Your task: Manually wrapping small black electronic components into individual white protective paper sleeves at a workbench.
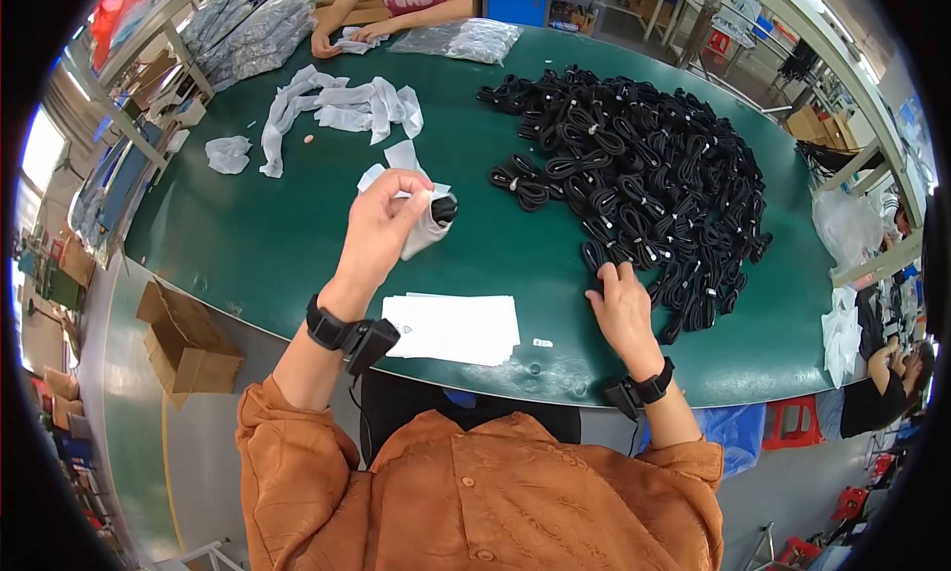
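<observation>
At about ten o'clock, the left hand (381, 224) is raised over the green table (297, 234), its grip clenched on a white pouch (426, 229) with a black cable end showing. Below lies a stack of white pouches (456, 328). At three o'clock the right hand (622, 309) rests, fingers released, on the edge of the black cable pile (644, 185).

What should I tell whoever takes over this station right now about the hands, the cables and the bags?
Left hand: raised, gripping a white bag with a black coiled cable's end showing at its mouth.
Right hand: flat on the green table, fingers at the edge of the pile of black coiled cables.
Stack of flat white bags lies between the hands.
Done: one cable mostly bagged.
Left: the large pile, unbagged.
</observation>
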